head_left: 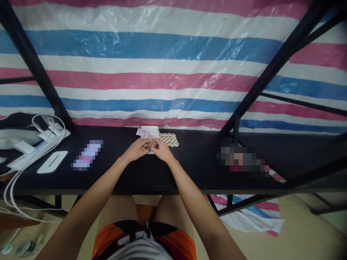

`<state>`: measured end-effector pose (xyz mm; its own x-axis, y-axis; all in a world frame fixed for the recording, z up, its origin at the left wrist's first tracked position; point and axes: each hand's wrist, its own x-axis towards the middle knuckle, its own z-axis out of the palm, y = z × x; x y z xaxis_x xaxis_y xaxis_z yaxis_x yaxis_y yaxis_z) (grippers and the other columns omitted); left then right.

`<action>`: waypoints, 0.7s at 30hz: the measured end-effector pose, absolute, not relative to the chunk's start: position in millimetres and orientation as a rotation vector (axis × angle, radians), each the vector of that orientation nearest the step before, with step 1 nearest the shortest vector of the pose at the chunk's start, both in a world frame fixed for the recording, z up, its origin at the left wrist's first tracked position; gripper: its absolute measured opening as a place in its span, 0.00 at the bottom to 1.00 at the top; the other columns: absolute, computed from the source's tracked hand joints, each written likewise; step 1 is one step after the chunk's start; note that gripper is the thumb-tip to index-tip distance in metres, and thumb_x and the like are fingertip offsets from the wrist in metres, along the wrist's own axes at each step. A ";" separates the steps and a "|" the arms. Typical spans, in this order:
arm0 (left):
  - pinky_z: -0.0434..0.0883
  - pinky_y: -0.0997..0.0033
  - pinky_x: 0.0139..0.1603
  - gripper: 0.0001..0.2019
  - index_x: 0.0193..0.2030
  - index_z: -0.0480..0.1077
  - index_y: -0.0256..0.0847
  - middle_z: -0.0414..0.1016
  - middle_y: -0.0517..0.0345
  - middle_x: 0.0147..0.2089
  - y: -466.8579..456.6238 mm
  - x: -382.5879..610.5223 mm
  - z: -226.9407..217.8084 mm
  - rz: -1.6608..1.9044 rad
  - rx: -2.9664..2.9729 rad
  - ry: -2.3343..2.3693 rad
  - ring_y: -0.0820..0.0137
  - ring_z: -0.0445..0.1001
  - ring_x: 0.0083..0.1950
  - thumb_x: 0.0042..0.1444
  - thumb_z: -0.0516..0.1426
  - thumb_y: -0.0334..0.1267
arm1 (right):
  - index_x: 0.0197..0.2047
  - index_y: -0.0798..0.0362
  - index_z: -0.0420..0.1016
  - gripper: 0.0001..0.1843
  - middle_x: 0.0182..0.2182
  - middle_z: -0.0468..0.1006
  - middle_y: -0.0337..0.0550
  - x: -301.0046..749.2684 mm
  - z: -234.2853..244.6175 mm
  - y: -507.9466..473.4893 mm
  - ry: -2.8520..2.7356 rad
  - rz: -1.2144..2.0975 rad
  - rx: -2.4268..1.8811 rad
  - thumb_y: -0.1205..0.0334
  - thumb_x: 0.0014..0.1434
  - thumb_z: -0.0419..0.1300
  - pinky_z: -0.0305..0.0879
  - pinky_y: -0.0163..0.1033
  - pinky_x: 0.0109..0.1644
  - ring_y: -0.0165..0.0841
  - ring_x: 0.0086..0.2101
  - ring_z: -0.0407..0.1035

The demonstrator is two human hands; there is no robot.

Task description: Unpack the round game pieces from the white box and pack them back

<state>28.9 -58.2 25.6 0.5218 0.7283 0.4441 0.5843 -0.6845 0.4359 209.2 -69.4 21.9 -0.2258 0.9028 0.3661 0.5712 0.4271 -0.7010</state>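
Note:
Close together over a small white box (151, 152) at the middle of the black table are both of my hands. My left hand (135, 148) has its fingers curled in at the box's left side. From the right, my right hand (162, 149) reaches in with its fingertips bent and pressed together. Small pale pieces with dark and reddish marks show between the hands; what the fingertips grip is too small to make out. Against the right hand's far side lies a cluster of pale round pieces (169, 138) with dark centres, several of them flat on the table.
Behind the box lie a white lid or box part (150, 130) and a pinkish printed card (142, 132). Leftward are a blurred-out phone-like object (87, 155), a white flat device (52, 162) and white cables (12, 187). Black metal posts (255, 86) frame the table (200, 162).

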 end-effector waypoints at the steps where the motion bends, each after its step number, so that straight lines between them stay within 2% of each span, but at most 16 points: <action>1: 0.64 0.66 0.54 0.14 0.50 0.70 0.43 0.73 0.55 0.48 -57.9 28.8 25.2 0.907 2.520 1.107 0.65 0.69 0.50 0.58 0.55 0.40 | 0.40 0.52 0.71 0.11 0.25 0.75 0.35 208.6 21.8 -69.7 -1.927 0.568 -1.235 0.57 0.55 0.56 0.60 0.34 0.38 0.29 0.28 0.67; 8: 0.67 0.70 0.48 0.11 0.44 0.73 0.42 0.75 0.56 0.42 -51.7 25.3 23.6 0.955 2.459 1.151 0.67 0.71 0.45 0.56 0.56 0.41 | 0.43 0.52 0.73 0.14 0.27 0.77 0.37 209.4 17.6 -65.9 -1.940 0.598 -1.186 0.53 0.59 0.55 0.61 0.32 0.37 0.28 0.28 0.68; 13: 0.67 0.69 0.44 0.09 0.39 0.70 0.42 0.76 0.56 0.39 -38.3 7.3 21.7 1.093 2.197 1.590 0.67 0.72 0.41 0.56 0.56 0.44 | 0.39 0.53 0.75 0.13 0.24 0.74 0.36 217.6 14.3 -57.7 -1.844 0.480 -1.283 0.56 0.59 0.53 0.60 0.32 0.37 0.29 0.26 0.66; 17: 0.67 0.68 0.41 0.08 0.37 0.70 0.43 0.75 0.55 0.36 -26.3 -6.9 10.9 0.978 2.073 1.821 0.65 0.72 0.40 0.56 0.57 0.44 | 0.35 0.53 0.75 0.12 0.25 0.75 0.37 224.2 12.6 -53.9 -1.818 0.460 -1.332 0.59 0.58 0.52 0.60 0.33 0.37 0.29 0.27 0.66; 21: 0.67 0.64 0.44 0.09 0.35 0.72 0.42 0.76 0.52 0.38 -19.4 -8.7 1.1 0.852 2.186 1.810 0.61 0.72 0.42 0.58 0.55 0.43 | 0.34 0.53 0.76 0.11 0.26 0.76 0.37 225.1 10.7 -53.3 -1.836 0.474 -1.338 0.62 0.57 0.52 0.59 0.32 0.38 0.29 0.28 0.67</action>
